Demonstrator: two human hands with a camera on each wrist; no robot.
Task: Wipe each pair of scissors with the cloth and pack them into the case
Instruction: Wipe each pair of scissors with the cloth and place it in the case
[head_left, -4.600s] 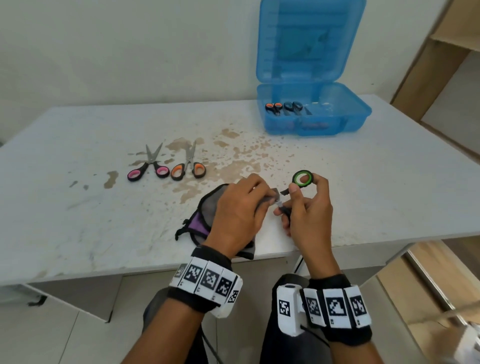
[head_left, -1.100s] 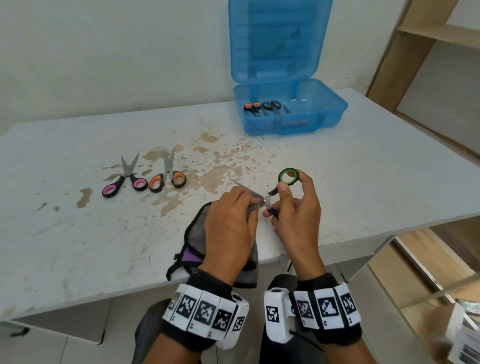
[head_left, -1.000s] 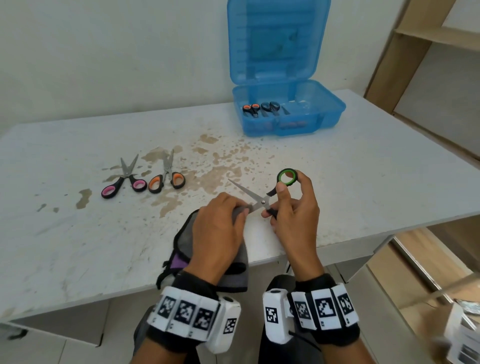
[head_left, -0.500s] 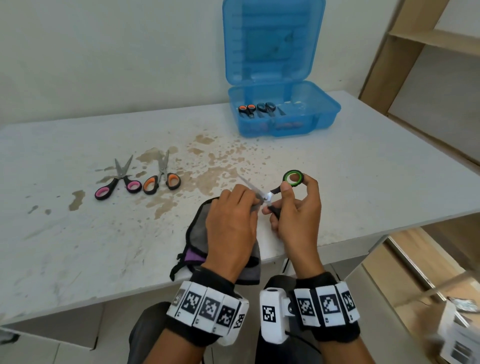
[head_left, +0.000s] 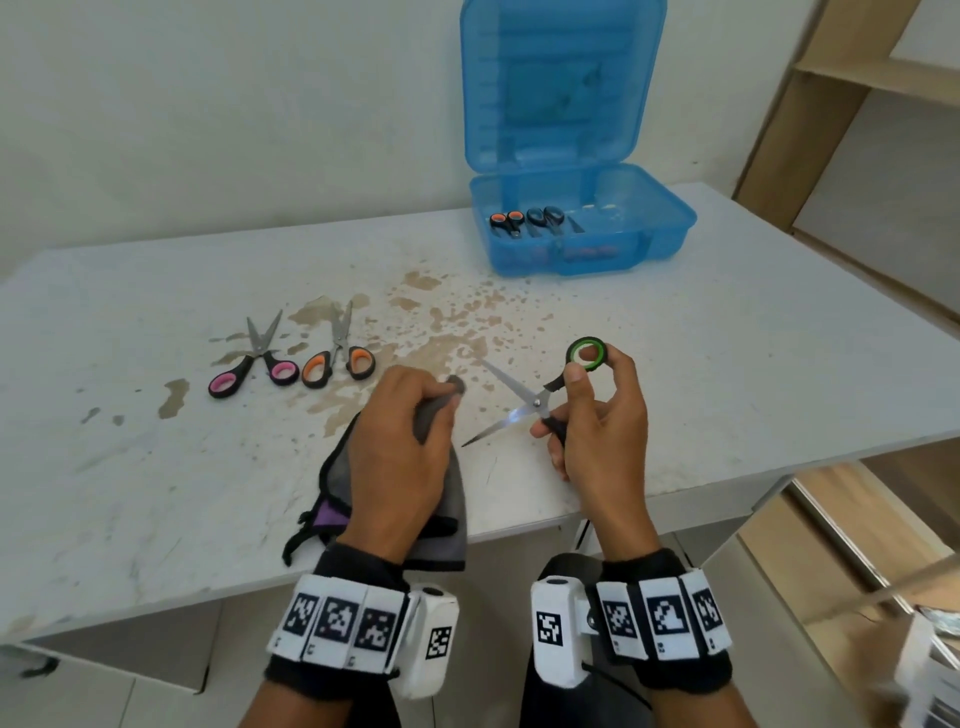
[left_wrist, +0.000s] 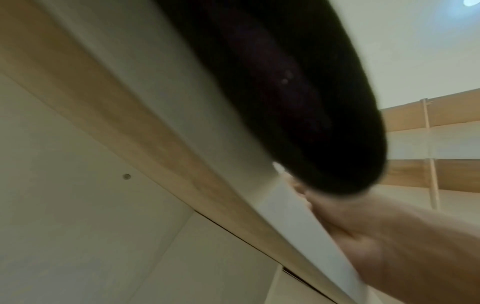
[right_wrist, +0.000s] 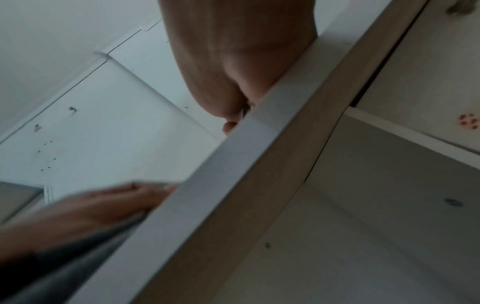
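Holding open scissors, the right hand is risking a cut; blades are pointing nine o'clock at the left hand, gripping the cloth.

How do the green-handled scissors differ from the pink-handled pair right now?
The green-handled scissors are held off the table in the right hand; the pink-handled scissors lie on the table, untouched. Green's blades gape wider than pink's. Both are open, with black-rimmed handles.
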